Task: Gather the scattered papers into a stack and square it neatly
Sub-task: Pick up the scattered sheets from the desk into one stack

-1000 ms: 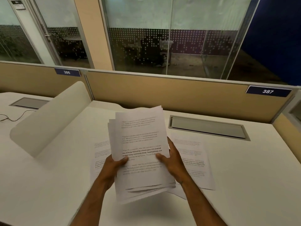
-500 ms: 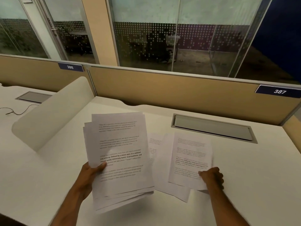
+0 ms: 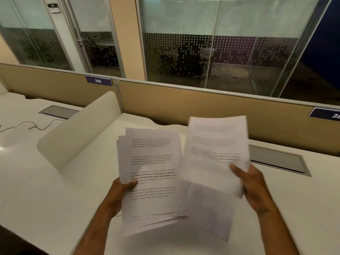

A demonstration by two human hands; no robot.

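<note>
Two bundles of paper are up off the desk, one in each hand. My left hand is clenched on the main stack, thumb pressed on the printed face near its left edge, fingers hidden behind. That stack is held near upright, long axis running from 6 to 12 o'clock, with the sheets fanned out of line at the bottom and the top-left corner. My right hand is grasping the loose sheets by their right edge, thumb on the front; they are blurred, so I cannot tell how many there are.

From the left grip, the loose sheets lie at about 3 o'clock, long axis also roughly 6 to 12 and tipped slightly toward 1. Their left edge overlaps in front of the stack's right edge, though I cannot tell whether they touch. I judge the coming move to be a sideways slide toward 9 o'clock, laying these sheets onto the stack's face. The right hand carries that move; the left only has to hold steady. I see no paper left on the desk.
</note>
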